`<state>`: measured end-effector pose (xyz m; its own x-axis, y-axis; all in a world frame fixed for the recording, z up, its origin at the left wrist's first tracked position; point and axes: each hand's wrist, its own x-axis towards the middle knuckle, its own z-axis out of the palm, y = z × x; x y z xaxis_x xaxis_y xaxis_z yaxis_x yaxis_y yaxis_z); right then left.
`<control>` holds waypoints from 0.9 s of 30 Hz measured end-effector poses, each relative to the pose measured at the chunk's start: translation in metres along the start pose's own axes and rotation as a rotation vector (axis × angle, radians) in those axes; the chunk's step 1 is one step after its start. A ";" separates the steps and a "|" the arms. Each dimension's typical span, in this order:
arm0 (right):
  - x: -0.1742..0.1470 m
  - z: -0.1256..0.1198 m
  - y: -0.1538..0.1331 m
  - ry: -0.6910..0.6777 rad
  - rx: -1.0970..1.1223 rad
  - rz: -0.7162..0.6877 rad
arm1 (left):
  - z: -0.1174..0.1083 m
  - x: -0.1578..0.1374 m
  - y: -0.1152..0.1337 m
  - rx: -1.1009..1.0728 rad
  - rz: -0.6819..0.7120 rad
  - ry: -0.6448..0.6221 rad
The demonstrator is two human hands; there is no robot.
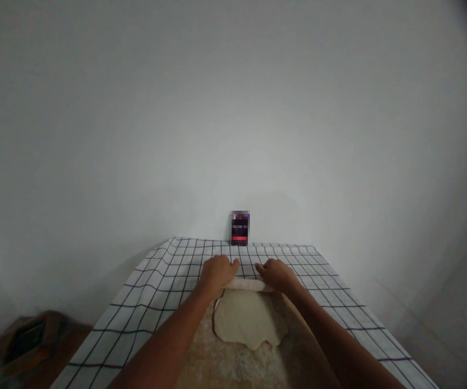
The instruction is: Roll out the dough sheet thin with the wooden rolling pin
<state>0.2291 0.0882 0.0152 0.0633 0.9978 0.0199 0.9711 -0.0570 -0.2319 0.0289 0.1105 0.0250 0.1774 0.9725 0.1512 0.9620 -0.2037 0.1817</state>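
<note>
A pale rolling pin (248, 284) lies across the far edge of a flattened sheet of dough (249, 317). My left hand (217, 270) is closed over the pin's left end, with the thumb pointing inward. On the right end, my right hand (278, 274) grips in the same way, its thumb toward the middle. Both hands cover the pin's ends. The dough has an uneven outline, with a wavy near edge. Under it is a flour-dusted brown board (233, 368), partly hidden by my forearms.
A white cloth with black grid lines (144, 308) covers the table. A small dark upright object with a blurred front (239, 228) stands at the back, against the plain wall (237, 108). Low on the left is a brown, wooden-looking object (34, 340).
</note>
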 end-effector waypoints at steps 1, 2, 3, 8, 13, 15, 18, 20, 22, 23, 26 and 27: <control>0.007 0.001 0.001 -0.007 0.006 0.008 | 0.001 0.006 0.000 0.000 0.001 -0.003; 0.013 0.001 0.002 -0.016 0.010 0.012 | 0.002 0.010 0.000 0.000 0.001 -0.006; 0.018 0.002 0.003 -0.024 0.013 0.014 | 0.003 0.014 -0.001 -0.001 0.000 -0.008; 0.028 0.002 0.003 -0.052 0.007 0.000 | 0.005 0.019 -0.002 -0.003 0.006 -0.015; 0.017 0.002 0.000 -0.026 -0.012 -0.012 | 0.006 0.013 -0.004 -0.005 -0.010 -0.029; 0.010 0.001 -0.001 -0.008 -0.019 -0.009 | 0.007 0.009 -0.006 -0.011 -0.022 -0.034; -0.003 -0.001 -0.002 0.015 -0.031 -0.010 | 0.009 0.002 -0.008 -0.016 -0.024 -0.024; -0.013 -0.002 -0.002 0.027 -0.048 -0.017 | 0.011 -0.005 -0.009 -0.007 -0.013 0.000; -0.026 -0.002 -0.002 0.036 -0.070 -0.036 | 0.012 -0.015 -0.009 0.013 0.008 0.043; -0.032 -0.002 -0.003 0.040 -0.081 -0.048 | 0.012 -0.021 -0.009 0.026 0.020 0.070; -0.054 -0.002 -0.005 0.056 -0.108 -0.083 | 0.010 -0.042 -0.007 0.060 0.074 0.148; -0.061 -0.002 -0.006 0.061 -0.116 -0.089 | 0.009 -0.049 -0.007 0.068 0.095 0.172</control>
<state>0.2197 0.0277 0.0173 -0.0135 0.9954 0.0953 0.9933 0.0243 -0.1132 0.0154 0.0652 0.0071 0.2357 0.9145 0.3289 0.9554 -0.2799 0.0937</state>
